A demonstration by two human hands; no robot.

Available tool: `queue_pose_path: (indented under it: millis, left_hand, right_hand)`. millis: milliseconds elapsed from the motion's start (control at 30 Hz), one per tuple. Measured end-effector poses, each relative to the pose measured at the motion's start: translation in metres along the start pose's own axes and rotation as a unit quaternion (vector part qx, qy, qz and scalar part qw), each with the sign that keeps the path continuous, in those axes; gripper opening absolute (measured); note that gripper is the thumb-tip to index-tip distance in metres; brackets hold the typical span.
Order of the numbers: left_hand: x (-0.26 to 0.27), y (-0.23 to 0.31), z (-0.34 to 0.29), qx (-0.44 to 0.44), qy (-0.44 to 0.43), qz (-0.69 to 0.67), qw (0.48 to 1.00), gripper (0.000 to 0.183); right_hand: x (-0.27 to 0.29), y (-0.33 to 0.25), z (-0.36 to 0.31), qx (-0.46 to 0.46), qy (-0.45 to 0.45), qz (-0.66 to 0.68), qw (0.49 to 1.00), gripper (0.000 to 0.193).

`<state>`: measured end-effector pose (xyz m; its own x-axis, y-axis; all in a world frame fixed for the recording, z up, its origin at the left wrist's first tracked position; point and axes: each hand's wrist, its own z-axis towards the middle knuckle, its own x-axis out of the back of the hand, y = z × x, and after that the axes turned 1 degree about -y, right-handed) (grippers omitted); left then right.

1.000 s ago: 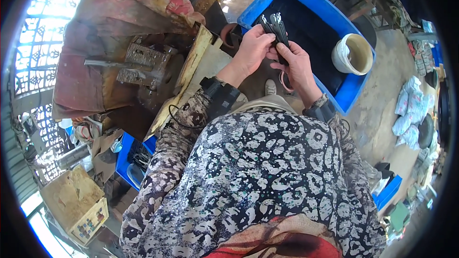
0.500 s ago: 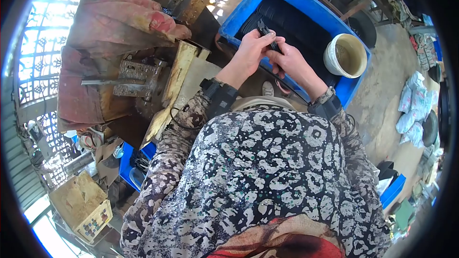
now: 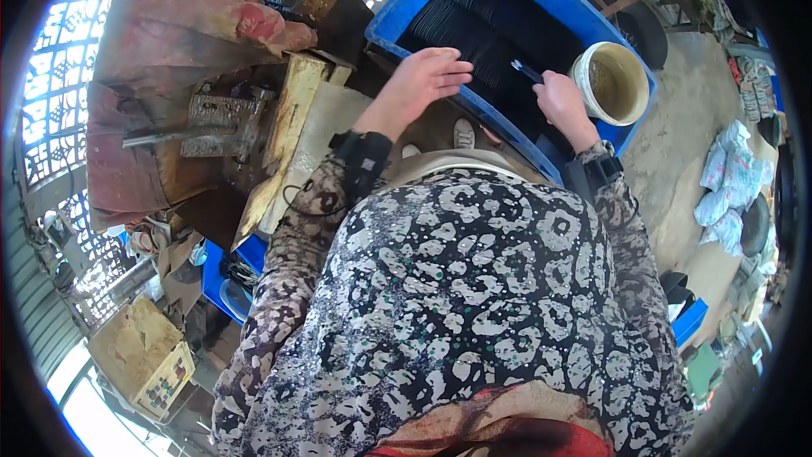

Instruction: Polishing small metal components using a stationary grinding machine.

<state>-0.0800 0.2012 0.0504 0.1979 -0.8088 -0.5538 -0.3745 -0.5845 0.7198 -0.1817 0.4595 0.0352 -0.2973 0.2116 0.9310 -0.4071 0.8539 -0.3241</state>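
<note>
My left hand (image 3: 421, 80) hovers with fingers spread over the near edge of a blue plastic tub (image 3: 397, 5), holding nothing. My right hand (image 3: 558, 100) is closed on a few thin black strips (image 3: 526, 71), their ends pointing up and left over the tub. Inside the tub lie rows of black strips (image 3: 482, 25). A cream bucket (image 3: 614, 83) with murky liquid sits in the tub's right corner, just beyond my right hand.
A rusty metal press (image 3: 224, 123) with a yellowed board (image 3: 283, 131) stands to the left, draped with reddish cloth (image 3: 182, 25). A small blue crate (image 3: 222, 275) and a cardboard box (image 3: 139, 355) lie lower left. White sacks (image 3: 726, 195) sit on the ground at right.
Both hands held a bundle of black strips together; now they have parted. The left hand let go and opened, the right hand moved right toward the bucket with the strips.
</note>
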Motion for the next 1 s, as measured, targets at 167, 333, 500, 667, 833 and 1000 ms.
queue_pose_path:
  millis: [167, 333, 500, 667, 833, 1000]
  left_hand:
    - [0.043, -0.002, -0.020, -0.034, 0.050, -0.035, 0.998, 0.026]
    - [0.046, -0.009, -0.036, -0.034, 0.098, -0.048, 0.993, 0.024]
    - [0.034, -0.002, -0.027, -0.028, 0.069, -0.017, 0.997, 0.025]
    - [-0.003, 0.011, -0.013, 0.069, -0.022, 0.089, 0.993, 0.035]
    - [-0.024, -0.010, 0.017, 0.073, -0.071, 0.018, 0.995, 0.041]
    - [-0.028, -0.014, 0.025, 0.037, -0.158, -0.078, 0.984, 0.042]
  right_hand:
    - [-0.015, 0.031, 0.010, -0.018, -0.047, -0.122, 0.991, 0.017]
    - [-0.015, 0.032, 0.021, 0.001, -0.081, -0.161, 0.984, 0.019]
    - [-0.018, 0.044, 0.030, -0.039, -0.107, -0.107, 0.988, 0.020]
    - [0.013, -0.003, 0.010, -0.159, -0.153, 0.438, 0.872, 0.022]
    - [0.034, -0.056, -0.010, -0.088, -0.112, 0.534, 0.833, 0.025]
    - [0.030, -0.063, -0.020, -0.099, -0.117, 0.464, 0.872, 0.022]
